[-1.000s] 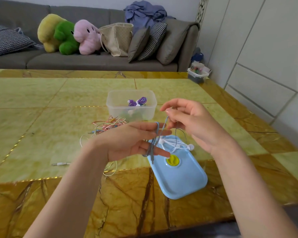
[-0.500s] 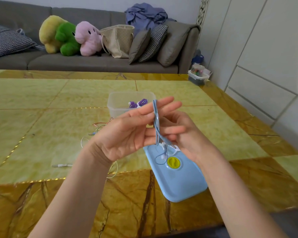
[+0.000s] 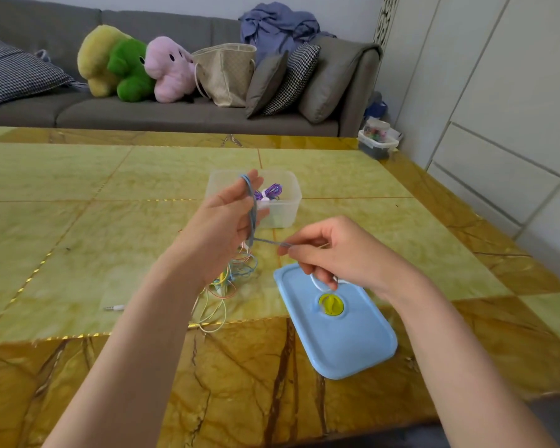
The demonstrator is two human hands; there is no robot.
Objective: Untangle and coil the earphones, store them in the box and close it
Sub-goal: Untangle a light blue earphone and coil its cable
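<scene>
A blue-grey earphone cord [image 3: 252, 208] is looped lengthwise around my left hand [image 3: 230, 221], which is raised with its fingers straight in front of the clear plastic box [image 3: 285, 208]. My right hand [image 3: 333, 253] pinches the free end of that cord and holds it taut to the right. White earbuds hang under my right fingers, partly hidden. A coiled purple earphone set [image 3: 267, 192] lies inside the box. The light blue lid [image 3: 346, 334] with a yellow valve lies flat on the table below my right hand.
A tangle of coloured earphone cords [image 3: 230, 279] lies on the table under my left wrist, with a white jack plug [image 3: 114, 307] to its left. A grey sofa [image 3: 162, 111] with plush toys, a bag and cushions stands beyond the table. White cabinets line the right.
My right hand has come out from behind my left hand and moved right and down, pulling the cord's free end taut. My left hand has turned more upright with the loops still on it.
</scene>
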